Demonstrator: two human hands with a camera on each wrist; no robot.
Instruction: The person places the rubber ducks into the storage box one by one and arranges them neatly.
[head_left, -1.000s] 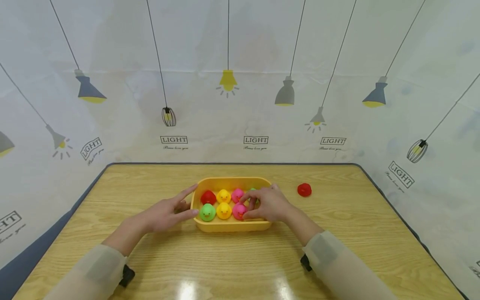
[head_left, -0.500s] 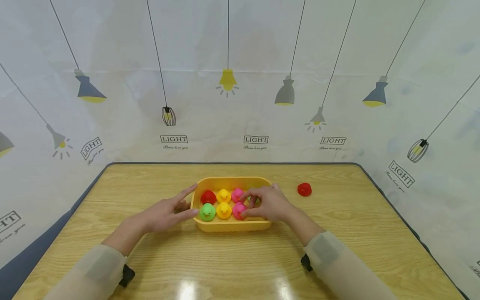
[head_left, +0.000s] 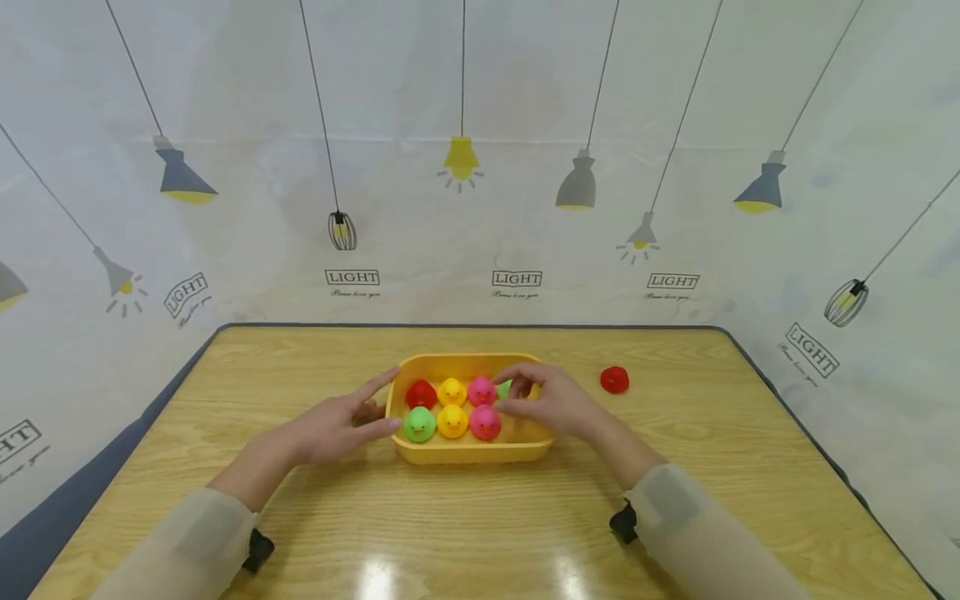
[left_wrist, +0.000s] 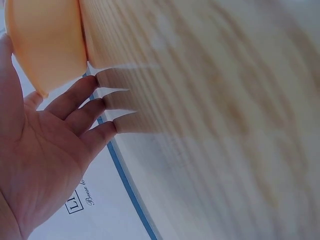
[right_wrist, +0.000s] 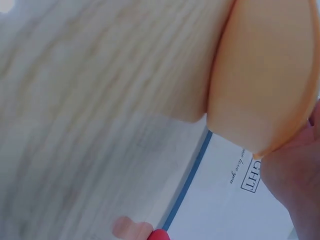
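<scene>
In the head view, a yellow plastic tray [head_left: 472, 454] holds two rows of rubber ducks. The back row has a red duck [head_left: 421, 394], a yellow duck [head_left: 452, 392], a pink duck [head_left: 482, 391] and a partly hidden green duck [head_left: 504, 389]. In front are another green duck [head_left: 419, 424], yellow duck [head_left: 452, 422] and pink duck [head_left: 485, 422]. My left hand [head_left: 337, 427] touches the tray's left end, thumb and index finger spread along its rim. My right hand [head_left: 551, 402] is over the tray's right end, fingers bent, thumb just behind the front pink duck.
Another red duck [head_left: 614, 380] lies on the wooden table [head_left: 450, 525] to the right of the tray. A white backdrop [head_left: 405, 92] with printed lamps stands behind the table and along both sides.
My right hand has drawn back slightly from the front pink duck, which now shows fully. My left hand stays at the tray's left end. The head view has shifted slightly.
</scene>
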